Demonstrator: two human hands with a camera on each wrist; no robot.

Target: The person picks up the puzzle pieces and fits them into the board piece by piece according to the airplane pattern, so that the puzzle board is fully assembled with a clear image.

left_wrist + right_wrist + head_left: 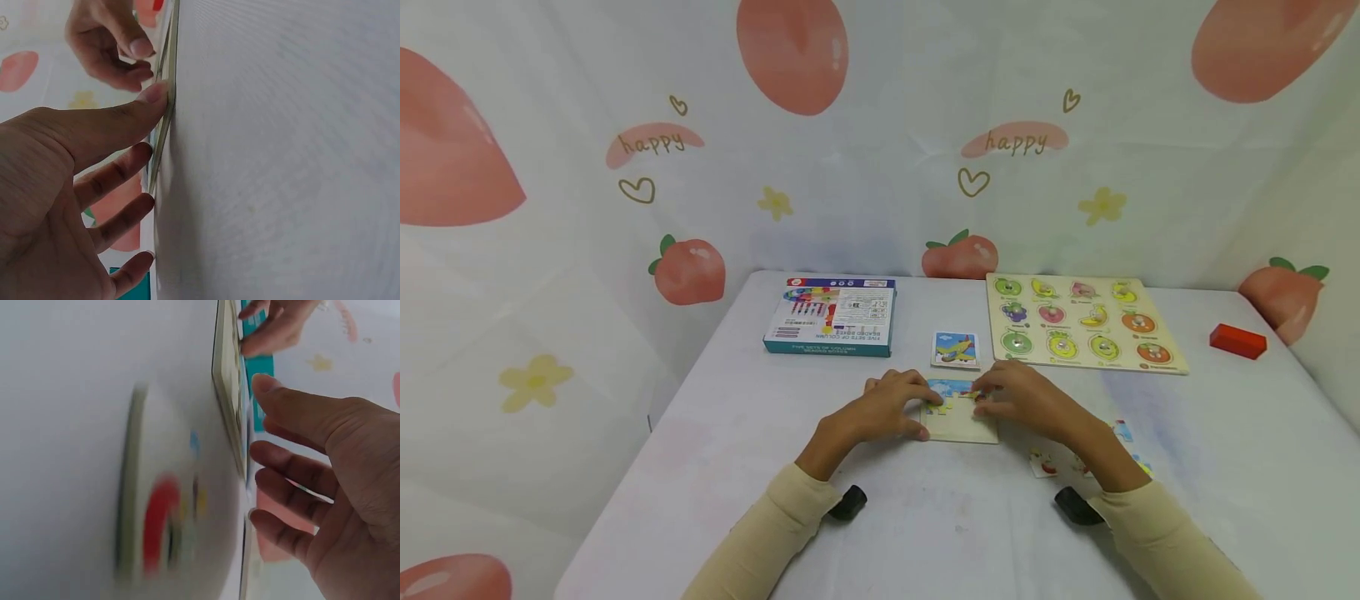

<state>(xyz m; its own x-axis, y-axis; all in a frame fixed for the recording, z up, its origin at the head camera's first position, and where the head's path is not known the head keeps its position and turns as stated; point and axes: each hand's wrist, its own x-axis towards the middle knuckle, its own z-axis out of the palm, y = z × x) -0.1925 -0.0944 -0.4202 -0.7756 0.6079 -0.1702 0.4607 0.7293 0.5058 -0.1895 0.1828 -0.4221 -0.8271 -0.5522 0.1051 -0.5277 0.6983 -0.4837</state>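
A small wooden jigsaw board (962,429) lies flat in the middle of the table, with several blue and yellow puzzle pieces (950,387) in its upper part. My left hand (887,406) is at its left side; the thumb (153,94) touches the board's edge and the other fingers are spread. At the upper right of the board is my right hand (1026,398), its fingertips by a puzzle piece (974,395). In the right wrist view its thumb and fingers stand apart, with no piece visible between them. A square airplane picture (956,349) lies just behind the board.
Loose puzzle pieces (1043,462) lie below the right forearm, partly hidden; one shows blurred and close in the right wrist view. Farther back are a teal-edged toy box (831,317) on the left and a wooden fruit board (1086,321) on the right. A red block (1237,341) sits far right.
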